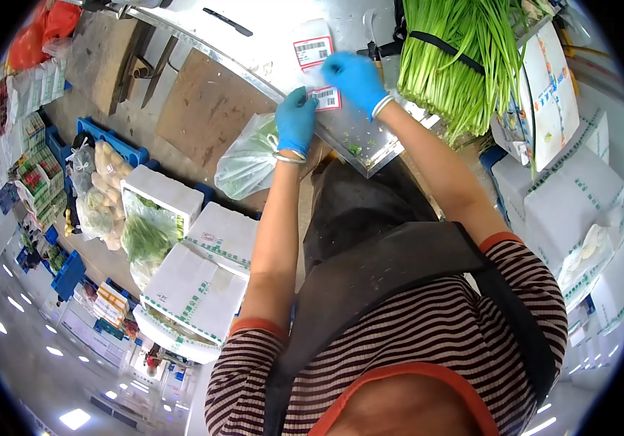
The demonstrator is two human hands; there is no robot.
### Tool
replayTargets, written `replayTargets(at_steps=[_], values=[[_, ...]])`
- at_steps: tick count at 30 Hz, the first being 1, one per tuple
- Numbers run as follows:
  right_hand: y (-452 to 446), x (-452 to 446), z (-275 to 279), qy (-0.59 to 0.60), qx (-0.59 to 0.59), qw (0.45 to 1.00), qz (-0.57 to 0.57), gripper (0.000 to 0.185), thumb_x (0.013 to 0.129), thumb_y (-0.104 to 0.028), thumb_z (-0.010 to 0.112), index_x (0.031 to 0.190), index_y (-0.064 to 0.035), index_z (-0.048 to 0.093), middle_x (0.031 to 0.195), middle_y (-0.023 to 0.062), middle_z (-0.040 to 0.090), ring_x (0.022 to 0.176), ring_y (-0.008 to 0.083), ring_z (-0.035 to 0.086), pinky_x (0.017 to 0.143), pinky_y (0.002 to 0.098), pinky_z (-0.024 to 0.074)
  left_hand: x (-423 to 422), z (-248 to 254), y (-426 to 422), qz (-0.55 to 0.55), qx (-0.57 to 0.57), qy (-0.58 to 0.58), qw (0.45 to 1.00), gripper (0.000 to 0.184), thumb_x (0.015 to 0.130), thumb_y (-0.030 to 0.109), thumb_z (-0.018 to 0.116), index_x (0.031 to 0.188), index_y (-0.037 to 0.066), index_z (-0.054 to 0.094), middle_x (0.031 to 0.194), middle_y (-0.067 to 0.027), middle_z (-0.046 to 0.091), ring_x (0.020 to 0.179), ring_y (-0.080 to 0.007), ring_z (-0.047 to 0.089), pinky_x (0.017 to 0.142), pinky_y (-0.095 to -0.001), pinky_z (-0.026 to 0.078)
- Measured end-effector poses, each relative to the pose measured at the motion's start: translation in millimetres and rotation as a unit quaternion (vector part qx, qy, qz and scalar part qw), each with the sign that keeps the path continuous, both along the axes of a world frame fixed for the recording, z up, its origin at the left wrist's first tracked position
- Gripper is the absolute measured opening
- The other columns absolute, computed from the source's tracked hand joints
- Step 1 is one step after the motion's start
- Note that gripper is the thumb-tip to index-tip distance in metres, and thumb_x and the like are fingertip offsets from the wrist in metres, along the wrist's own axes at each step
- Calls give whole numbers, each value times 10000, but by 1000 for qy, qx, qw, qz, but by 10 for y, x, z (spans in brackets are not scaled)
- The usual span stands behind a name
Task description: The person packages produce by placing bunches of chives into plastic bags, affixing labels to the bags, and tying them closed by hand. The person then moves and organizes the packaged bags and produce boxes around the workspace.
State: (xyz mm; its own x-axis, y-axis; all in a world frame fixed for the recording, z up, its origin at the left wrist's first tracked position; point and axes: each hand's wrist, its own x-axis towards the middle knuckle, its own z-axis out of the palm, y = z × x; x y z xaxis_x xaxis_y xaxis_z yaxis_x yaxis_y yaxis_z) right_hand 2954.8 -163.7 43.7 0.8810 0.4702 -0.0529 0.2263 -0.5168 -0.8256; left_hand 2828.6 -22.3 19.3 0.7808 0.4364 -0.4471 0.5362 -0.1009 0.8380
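Note:
My left hand (pixel 295 125), in a blue glove, is closed at the table's edge. A clear plastic bag of leafy greens (pixel 248 156) hangs beside it, its top seemingly gathered in the fingers. Just right of those fingertips is a red-bordered barcode label (pixel 328 99). Over the table, my gloved right hand (pixel 355 81) has its fingers curled in, slightly blurred; what they pinch, if anything, is hidden. A second barcode label (pixel 313 51) lies above, on white paper. To the right is a large bundle of long green stalks (pixel 457 69) with a black band.
On the metal table (pixel 276 18) lie a black pen-like item (pixel 228 22) and a knife-like tool (pixel 371 36). White foam boxes (pixel 194 291) stand at lower left, with more white boxes (pixel 577 192) at right. A brown board (pixel 207 109) lies left of the table.

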Motion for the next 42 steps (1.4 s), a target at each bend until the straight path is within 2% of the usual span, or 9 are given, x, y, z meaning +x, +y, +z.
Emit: replayTargets(at_steps=[5,9,12,14,18,21,25,36,42], values=[[69,311,517,-81,152,929,-328,96,831,-128,665,844,-38,632,729,109,644,626,185,594,627,305,489,66,239,-163,71,-8,-13,997,430,785,98,715,1175,-36,597,905,-66,667,708,-103,592,636,-257,489],[381,58,869,-173,207,951,-150,139,842,-97,678,976,-65,690,843,68,674,718,132,605,672,283,492,-256,930,-186,110,143,-60,982,670,724,271,794,1295,41,530,1186,-203,583,1045,-306,584,885,-380,467],[768,-363,951,-119,197,973,26,168,817,-69,679,984,-82,695,913,85,686,799,213,665,722,308,522,-934,471,445,1,360,-19,933,870,634,377,840,1356,61,471,1278,-177,528,1150,-356,509,943,-418,428],[1142,-680,758,-139,216,958,125,178,828,-96,654,1000,-106,698,921,96,683,805,261,662,706,334,532,-1407,222,791,-124,454,149,870,1068,524,512,844,1430,174,393,1403,-125,435,1314,-415,320,1031,-636,239],[1750,-1301,-101,-209,92,946,232,315,858,-93,592,1168,-110,641,1024,87,675,872,280,659,738,325,535,-2210,-350,1128,-359,393,306,789,457,715,324,734,1149,218,637,1139,-58,581,1156,-299,502,1058,-639,200],[1768,-1803,-953,-175,-98,895,398,359,852,-111,548,1204,-139,610,1202,97,615,996,275,630,869,397,501,-2407,-485,1035,-261,453,183,833,218,747,201,662,963,206,687,980,-47,603,1053,-260,554,1069,-598,225],[1294,-2178,-1322,-273,-124,858,416,367,858,-121,513,1217,-140,588,1259,88,578,1176,262,525,1055,513,327,-2525,-779,957,-238,409,185,861,229,727,121,629,931,200,695,950,-67,622,1028,-265,562,1065,-557,259],[1900,-2378,-1890,-212,-174,882,384,482,880,-211,561,1337,-75,488,1373,153,492,1265,308,466,1066,470,334,-2761,-1196,883,-94,505,55,856,211,802,138,558,963,172,689,981,-96,623,1022,-293,563,1034,-574,302],[1321,-1918,-953,-141,-441,771,437,828,822,-606,562,1459,-129,336,1486,83,370,1382,322,298,1126,567,155,-2919,-948,899,-190,362,207,889,193,779,137,542,827,164,727,923,-97,686,919,-294,622,928,-468,377]])
